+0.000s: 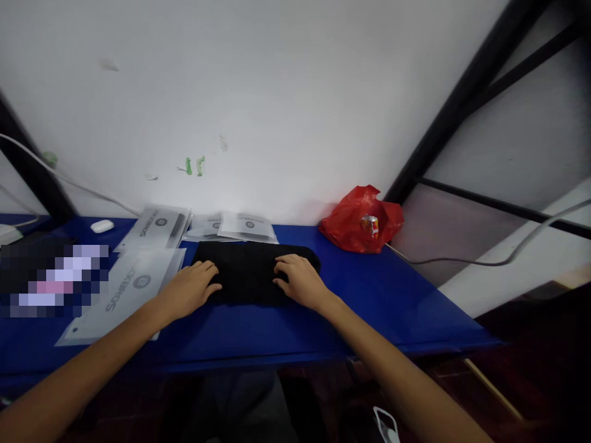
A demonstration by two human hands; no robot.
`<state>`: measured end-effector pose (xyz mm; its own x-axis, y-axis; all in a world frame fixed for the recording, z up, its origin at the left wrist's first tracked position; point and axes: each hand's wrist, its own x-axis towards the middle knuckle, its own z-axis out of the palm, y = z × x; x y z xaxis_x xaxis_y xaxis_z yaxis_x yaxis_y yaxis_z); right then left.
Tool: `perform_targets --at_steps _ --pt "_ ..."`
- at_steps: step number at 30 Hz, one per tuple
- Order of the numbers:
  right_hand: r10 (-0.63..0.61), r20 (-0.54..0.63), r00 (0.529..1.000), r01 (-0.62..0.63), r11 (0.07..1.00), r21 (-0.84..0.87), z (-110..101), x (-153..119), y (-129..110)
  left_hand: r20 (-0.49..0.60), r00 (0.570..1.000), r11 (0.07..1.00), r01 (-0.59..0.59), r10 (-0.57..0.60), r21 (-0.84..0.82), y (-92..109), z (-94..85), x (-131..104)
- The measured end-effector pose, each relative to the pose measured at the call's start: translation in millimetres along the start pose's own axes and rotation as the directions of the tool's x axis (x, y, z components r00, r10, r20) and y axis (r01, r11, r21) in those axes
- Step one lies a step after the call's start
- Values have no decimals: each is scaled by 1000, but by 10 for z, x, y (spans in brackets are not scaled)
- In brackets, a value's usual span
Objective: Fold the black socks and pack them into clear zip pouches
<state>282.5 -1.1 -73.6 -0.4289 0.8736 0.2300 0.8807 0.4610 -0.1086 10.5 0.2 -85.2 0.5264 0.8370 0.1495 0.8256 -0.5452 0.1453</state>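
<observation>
A black folded cloth bundle [249,274], long and flat, lies on the blue table in front of me; its exact kind does not show. My left hand [196,286] rests on its left end, fingers laid over the fabric and thumb apart. On the right part of the same cloth lies my right hand [300,280], palm down, with its fingers stretched out and slightly bent. Left of the cloth, partly behind my left forearm, is a frosted plastic bag [133,280] with a printed logo.
More printed plastic bags [157,227] and smaller white packets [247,226] lie along the wall. A red plastic bag [360,224] sits at the back right of the blue table [369,307]. A white earphone-like case [102,226] and a dark pixelated item are at left.
</observation>
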Motion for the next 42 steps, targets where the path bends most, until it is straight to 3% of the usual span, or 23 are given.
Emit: perform_targets --at_steps 6,9,11,14,16,17,19,21,23,26,29,33,42 --pt "6 97 995 -11 999 52 -45 67 31 -4 1000 996 16 -16 -87 39 -58 45" --pt "-19 90 996 8 993 115 -31 105 66 -3 999 991 53 -54 -121 68 -96 67" --pt "-35 31 999 29 984 176 -103 73 54 -23 997 986 71 -75 -153 96 -199 41" --pt "-44 -55 998 59 945 322 -386 -115 -24 -46 996 957 65 -81 -283 134 -498 -103" --pt "-129 17 992 108 888 447 -618 -280 -81 34 999 910 52 -42 -412 140 -714 -220" --pt "-172 74 982 115 867 485 -709 -348 -97 127 992 885 70 -12 -461 135 -792 -260" --pt "-123 58 991 81 876 476 -782 -415 -84 193 981 845 102 1 -526 114 -835 -269" --pt "-9 -68 998 35 921 387 -678 -378 -8 125 991 861 110 -55 -496 85 -705 -172" --pt "71 -140 988 -37 972 234 -439 -267 116 17 994 927 111 -112 -358 49 -448 -4" --pt "147 -5 989 -146 985 91 -25 -97 319 89 978 970 200 -189 -138 -24 -32 251" --pt "198 66 978 -202 978 56 251 -37 465 110 969 973 228 -223 -31 -111 214 385" --pt "198 6 980 -198 976 95 371 -79 553 83 977 979 199 -194 -47 -207 284 386" --pt "192 -30 981 -188 976 111 357 -106 522 64 984 978 172 -165 -119 -285 309 352"
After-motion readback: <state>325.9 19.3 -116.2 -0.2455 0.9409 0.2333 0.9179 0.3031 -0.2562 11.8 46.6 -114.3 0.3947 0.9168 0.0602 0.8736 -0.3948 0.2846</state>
